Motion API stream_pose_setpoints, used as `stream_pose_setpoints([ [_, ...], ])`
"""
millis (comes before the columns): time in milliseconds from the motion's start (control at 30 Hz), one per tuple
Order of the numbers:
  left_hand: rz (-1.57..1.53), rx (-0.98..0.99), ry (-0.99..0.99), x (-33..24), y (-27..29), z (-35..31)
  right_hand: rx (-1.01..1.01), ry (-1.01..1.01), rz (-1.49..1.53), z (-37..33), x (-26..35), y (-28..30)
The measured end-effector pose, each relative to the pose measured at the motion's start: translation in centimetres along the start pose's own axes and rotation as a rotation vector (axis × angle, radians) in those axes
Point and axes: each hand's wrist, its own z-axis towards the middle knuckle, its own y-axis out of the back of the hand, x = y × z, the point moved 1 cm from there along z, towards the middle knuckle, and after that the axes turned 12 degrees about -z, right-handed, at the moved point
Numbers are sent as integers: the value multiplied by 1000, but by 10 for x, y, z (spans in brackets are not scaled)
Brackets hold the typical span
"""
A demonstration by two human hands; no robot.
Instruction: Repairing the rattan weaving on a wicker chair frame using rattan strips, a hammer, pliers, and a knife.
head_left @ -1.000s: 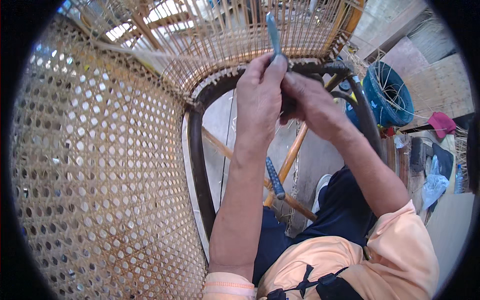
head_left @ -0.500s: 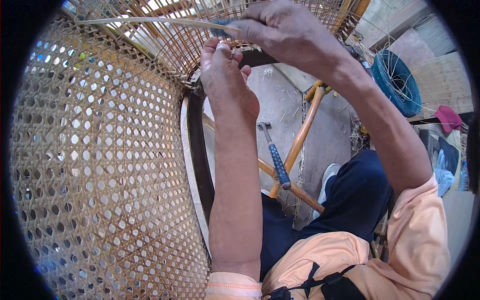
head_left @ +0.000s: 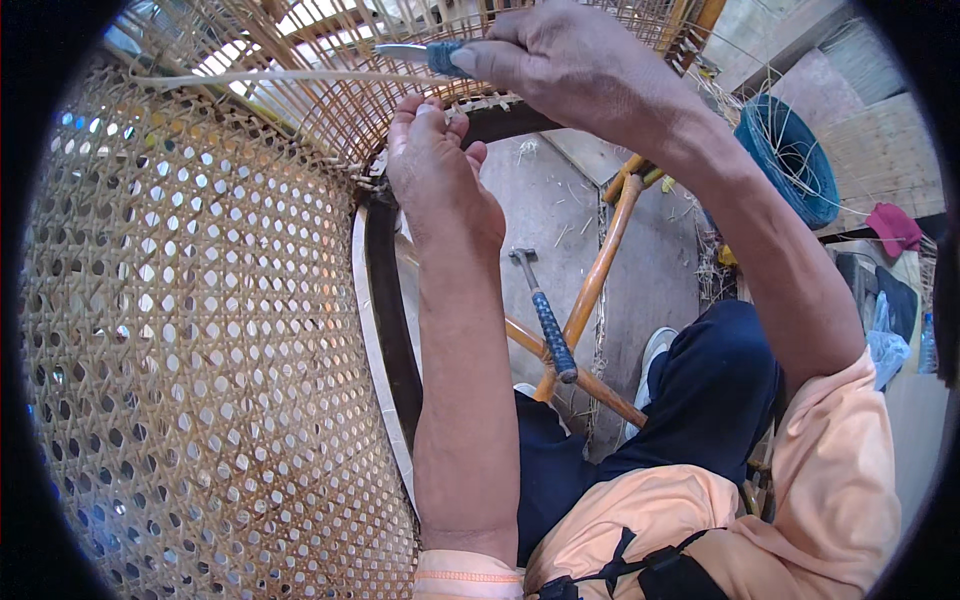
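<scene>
My right hand [head_left: 570, 70] is closed around a small knife, its thumb on the blue-green wrapped handle [head_left: 445, 58]. The thin blade [head_left: 400, 52] points left. Just below the blade runs a pale cane strip [head_left: 290, 76], from the top edge of the woven cane panel [head_left: 210, 330] toward my right fingers. Whether those fingers also grip the strip, I cannot tell. Under the strip, my left hand [head_left: 440, 160] has its fingers curled and thumb pressed in at the dark curved frame [head_left: 505, 120]; what they pinch is hidden. Open rattan weaving [head_left: 370, 60] spreads behind both hands.
A hammer [head_left: 545, 315] with a patterned handle lies beyond my left forearm, by crossed wooden bars [head_left: 600, 270]. At the right stand a teal round container [head_left: 790, 165] with loose strands, a crimson cloth-like item [head_left: 893, 228] and a clear plastic bag [head_left: 886, 340]. Cane scraps litter the floor.
The cane strip has dropped lower, and the knife blade now shows above it. My left hand has shifted slightly down and left. My right hand keeps the knife.
</scene>
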Motion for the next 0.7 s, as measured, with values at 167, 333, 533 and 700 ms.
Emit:
stream_pose_setpoints([
  [167,50,-21,-34,0,1,2,-384,72,158,-17,-1,8],
  [333,76,-16,-38,3,0,3,-119,-33,67,-16,-30,2],
  [533,173,-108,-79,8,-3,1,-576,148,-227,-36,-67,-14],
  [700,221,-92,-124,7,-1,-1,-561,57,-293,-56,-82,-2],
])
